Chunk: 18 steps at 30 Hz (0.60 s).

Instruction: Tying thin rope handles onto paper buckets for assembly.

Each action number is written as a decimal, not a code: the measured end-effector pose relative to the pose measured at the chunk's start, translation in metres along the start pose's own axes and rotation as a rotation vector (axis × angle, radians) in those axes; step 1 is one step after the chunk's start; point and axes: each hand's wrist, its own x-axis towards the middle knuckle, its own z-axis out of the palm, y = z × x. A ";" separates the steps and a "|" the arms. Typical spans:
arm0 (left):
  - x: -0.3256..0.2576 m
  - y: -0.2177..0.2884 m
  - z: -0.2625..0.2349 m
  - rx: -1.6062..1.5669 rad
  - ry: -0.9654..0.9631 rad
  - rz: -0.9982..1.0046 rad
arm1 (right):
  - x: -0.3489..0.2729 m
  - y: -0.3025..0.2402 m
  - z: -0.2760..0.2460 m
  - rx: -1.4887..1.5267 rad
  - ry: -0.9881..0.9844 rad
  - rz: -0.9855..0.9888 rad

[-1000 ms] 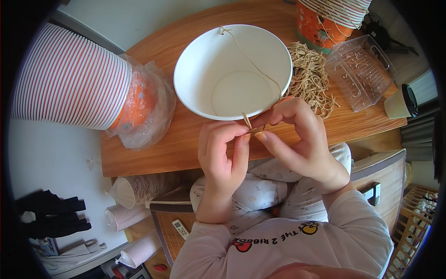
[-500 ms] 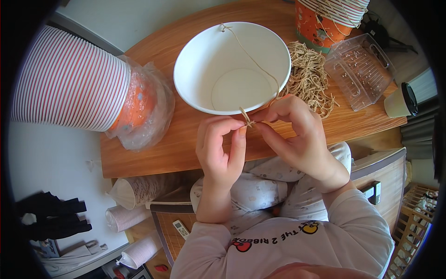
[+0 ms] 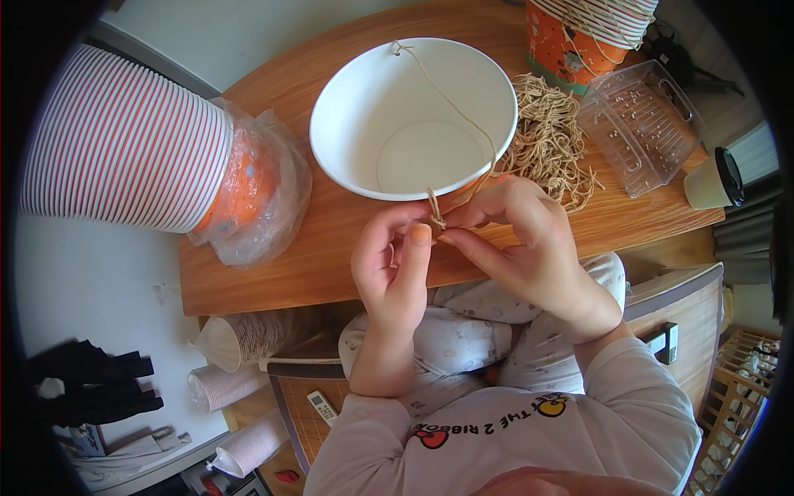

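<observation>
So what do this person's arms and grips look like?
The left grip and right grip are ordinary hands, with no gloves or rings visible. The forearms are bare, below loose white sleeves. No cables or markings show.

Loaded wooden table (image 3: pixel 331 281) before you

Your table has a brown, grained top and a curved far edge. At your left stands a tall nested stack (image 3: pixel 132 140), its base in clear film (image 3: pixel 285 190). A white-lined bucket (image 3: pixel 356 116) rests mid-table. To your right: a loose cord heap (image 3: pixel 546 136), a patterned orange bucket stack (image 3: pixel 566 54) farther off, a clear tray (image 3: pixel 637 124), and a black-lidded cup (image 3: pixel 708 183) near the edge.
</observation>
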 end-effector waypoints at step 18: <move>0.002 -0.010 -0.006 0.187 -0.093 0.094 | 0.000 0.001 0.000 -0.043 -0.012 -0.038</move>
